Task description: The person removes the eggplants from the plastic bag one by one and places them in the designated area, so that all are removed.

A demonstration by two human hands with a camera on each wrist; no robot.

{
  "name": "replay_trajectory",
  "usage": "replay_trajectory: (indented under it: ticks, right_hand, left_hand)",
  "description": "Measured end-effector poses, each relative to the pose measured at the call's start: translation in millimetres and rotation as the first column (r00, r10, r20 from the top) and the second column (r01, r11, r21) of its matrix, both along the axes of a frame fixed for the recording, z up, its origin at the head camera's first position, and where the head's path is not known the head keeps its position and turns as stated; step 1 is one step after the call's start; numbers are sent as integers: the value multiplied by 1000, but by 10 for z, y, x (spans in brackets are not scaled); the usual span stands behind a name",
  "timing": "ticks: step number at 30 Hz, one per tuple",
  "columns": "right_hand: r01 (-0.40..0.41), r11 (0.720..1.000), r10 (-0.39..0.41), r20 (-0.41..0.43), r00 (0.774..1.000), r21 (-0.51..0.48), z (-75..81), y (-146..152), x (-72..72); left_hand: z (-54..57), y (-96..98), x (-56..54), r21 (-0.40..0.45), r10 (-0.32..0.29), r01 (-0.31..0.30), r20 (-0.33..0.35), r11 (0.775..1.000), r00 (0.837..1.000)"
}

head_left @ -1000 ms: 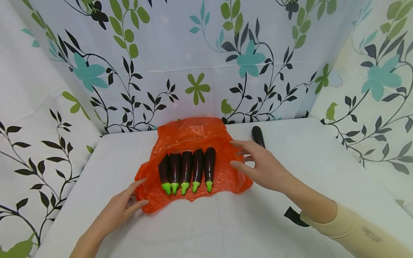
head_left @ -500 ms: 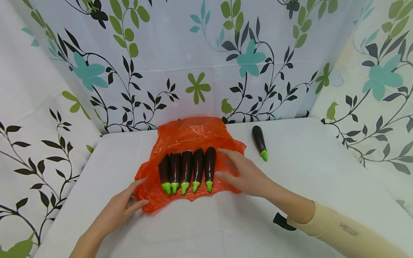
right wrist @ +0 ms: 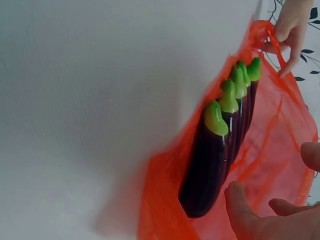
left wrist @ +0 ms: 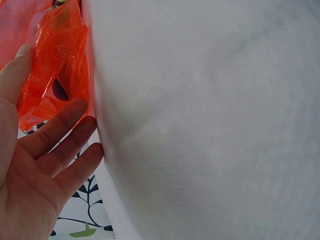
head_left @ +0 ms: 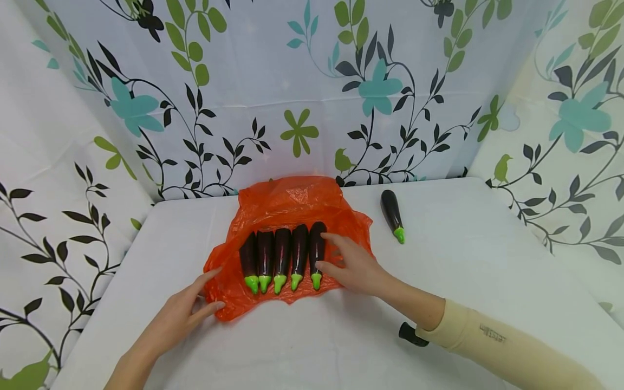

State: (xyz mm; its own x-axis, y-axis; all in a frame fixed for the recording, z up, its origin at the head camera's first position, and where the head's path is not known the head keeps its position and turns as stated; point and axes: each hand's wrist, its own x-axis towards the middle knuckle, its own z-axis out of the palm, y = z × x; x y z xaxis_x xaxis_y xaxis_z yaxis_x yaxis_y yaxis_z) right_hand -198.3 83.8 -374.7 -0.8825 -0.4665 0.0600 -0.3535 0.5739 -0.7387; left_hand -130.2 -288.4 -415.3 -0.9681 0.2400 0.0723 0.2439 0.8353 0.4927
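Several dark purple eggplants [head_left: 281, 254] with bright green stems lie side by side on a spread orange-red plastic bag [head_left: 292, 197]. My right hand [head_left: 358, 271] reaches in from the right, its thumb and fingers spread around the near side of the rightmost eggplant [head_left: 317, 244]. In the right wrist view, the thumb [right wrist: 240, 202] sits close beside that eggplant without closing on it. My left hand [head_left: 177, 317] stays at the bag's left edge, thumb and fingers apart. The left wrist view shows its fingers [left wrist: 75, 137] loosely extended beside the crumpled plastic.
One more eggplant [head_left: 391, 214] lies alone on the white table [head_left: 463, 244], right of the bag. Patterned curtains [head_left: 312, 81] with leaves and flowers stand behind the table and along both sides. A black piece [head_left: 411, 334] juts out by the right sleeve.
My right hand has moved left from the bag's right edge to the rightmost eggplant, uncovering the lone eggplant. The left hand has stayed in place.
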Motion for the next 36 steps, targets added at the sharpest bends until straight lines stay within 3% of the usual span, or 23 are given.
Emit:
replay_trajectory:
  ticks: [14,24,36]
  right_hand:
    - [36,991,-42,43,998,130,-192,-104,-138]
    - [16,989,-22,43,999,148,-254,-133,-191]
    - [-5,989,-12,110,994,151,-303,-182,-226]
  left_hand:
    - [10,-2,-1,0,3,-3,9,1000,1000]
    - [7,-3,-8,-9,7,-7,10,1000,1000]
    - [0,-9,-3,-8,12,-12,19,1000,1000]
